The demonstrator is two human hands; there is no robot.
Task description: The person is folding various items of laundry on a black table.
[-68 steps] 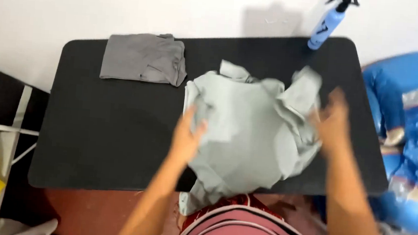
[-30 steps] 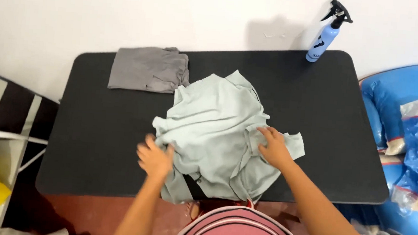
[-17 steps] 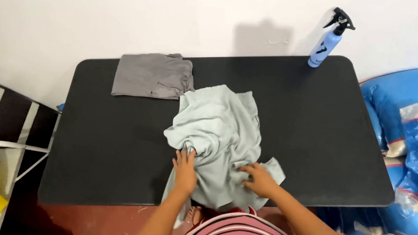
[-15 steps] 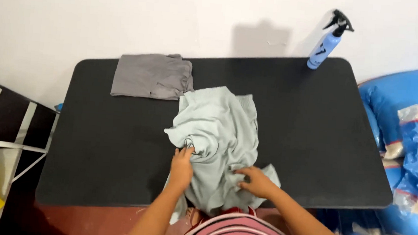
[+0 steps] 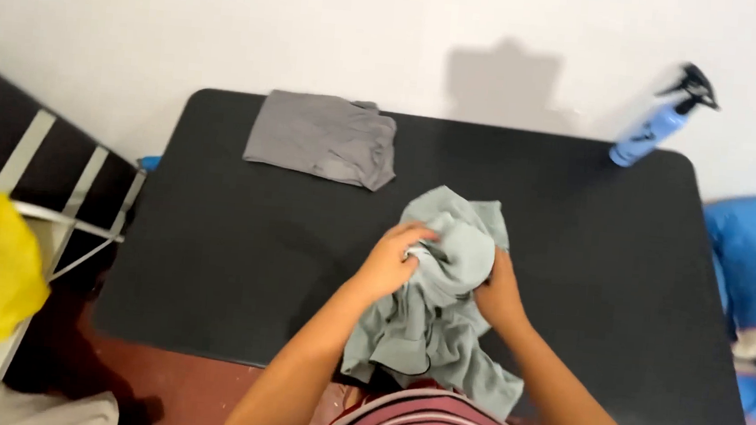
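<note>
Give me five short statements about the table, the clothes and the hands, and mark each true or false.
1. Both hands grip the pale green garment. True: the left hand and the right hand hold it bunched between them.
2. The grey garment lies crumpled under the hands. False: it lies folded flat at the far edge of the black table, apart from the hands.
3. A blue spray bottle stands at the far right corner of the table. True.
4. The pale green garment is spread flat across the table. False: it is gathered in a bundle, its lower part hanging over the near edge.
5. The left hand holds the spray bottle. False: neither hand touches it.
</note>
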